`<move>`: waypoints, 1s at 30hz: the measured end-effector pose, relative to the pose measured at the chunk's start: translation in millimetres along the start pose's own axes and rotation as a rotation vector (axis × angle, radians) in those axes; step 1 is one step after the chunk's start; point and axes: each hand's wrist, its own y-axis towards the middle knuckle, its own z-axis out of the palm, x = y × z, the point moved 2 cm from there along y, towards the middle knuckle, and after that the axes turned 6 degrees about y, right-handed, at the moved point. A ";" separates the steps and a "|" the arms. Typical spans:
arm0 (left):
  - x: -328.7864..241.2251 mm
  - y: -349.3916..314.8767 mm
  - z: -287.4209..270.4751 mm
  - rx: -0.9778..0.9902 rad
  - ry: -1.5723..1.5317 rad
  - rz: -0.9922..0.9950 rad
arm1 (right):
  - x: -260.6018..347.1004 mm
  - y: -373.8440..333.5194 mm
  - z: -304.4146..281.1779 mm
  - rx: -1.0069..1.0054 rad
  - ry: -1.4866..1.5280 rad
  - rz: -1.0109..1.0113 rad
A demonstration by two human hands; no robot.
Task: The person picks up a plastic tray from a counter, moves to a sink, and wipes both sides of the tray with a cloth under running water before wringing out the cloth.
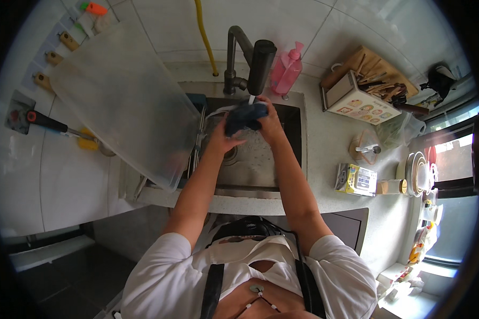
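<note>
A dark blue bundle (245, 118), which looks like wet cloth, is held over the sink (250, 173) beneath the spout of the dark faucet (262, 66). A thin stream of water runs down onto it. My right hand (270, 123) grips its right side, fingers curled around the edge. On the lower left, my left hand (223, 137) holds it with the thumb extended. A pale strip shows to the left of the bundle; whether it is part of it I cannot tell. Some water and bubbles lie on the sink floor below.
A large translucent plastic sheet or lid (125, 101) leans over the sink's left side. Behind, a pink pump bottle (287, 72) stands by the faucet. Rightward are a utensil holder (359, 95), a small box (355, 179) and a jar (393, 186). A yellow hose (203, 32) hangs at the wall.
</note>
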 end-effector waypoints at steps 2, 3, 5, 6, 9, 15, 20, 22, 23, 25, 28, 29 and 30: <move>0.9 -6.0 15.4 0.226 -0.069 0.037 | 2.6 0.8 -0.8 -0.002 -0.235 -0.046; 0.2 -7.0 21.9 0.342 -0.102 0.057 | 1.4 2.5 -3.5 -0.006 -0.422 -0.062; -0.3 -3.1 29.3 0.327 -0.062 0.184 | -3.4 4.3 -7.5 -0.013 -0.676 -0.204; -2.4 -2.8 32.6 0.318 -0.042 0.249 | -5.7 0.8 -4.6 -0.011 -0.741 -0.331; -6.7 -5.4 39.8 0.326 -0.042 0.229 | -6.9 -11.6 10.4 -0.055 -0.805 -0.592; -5.0 -10.8 58.7 0.074 0.073 0.335 | -7.6 -21.3 28.6 -0.079 -0.738 -0.713; -2.0 -8.4 59.1 -0.140 0.179 0.634 | -8.6 -19.3 31.9 -0.124 -0.585 -0.665; -3.5 -7.7 59.3 -0.204 0.261 0.719 | -9.7 -17.5 33.1 -0.164 -0.546 -0.688; -2.5 -6.8 60.4 -0.241 0.272 0.740 | -12.1 -15.7 32.3 -0.188 -0.487 -0.611; -2.3 -12.9 66.1 -0.291 0.329 0.771 | -17.6 -11.9 29.7 -0.237 -0.366 -0.458; -2.1 -20.8 70.2 -0.335 0.453 0.811 | -13.0 -6.7 28.4 -0.355 -0.486 -0.470; -1.8 -21.3 71.0 -0.350 0.487 0.828 | -13.9 -4.2 26.2 -0.345 -0.418 -0.364; -1.3 -21.5 72.6 -0.363 0.522 0.844 | -14.5 -1.7 22.2 -0.334 -0.351 -0.259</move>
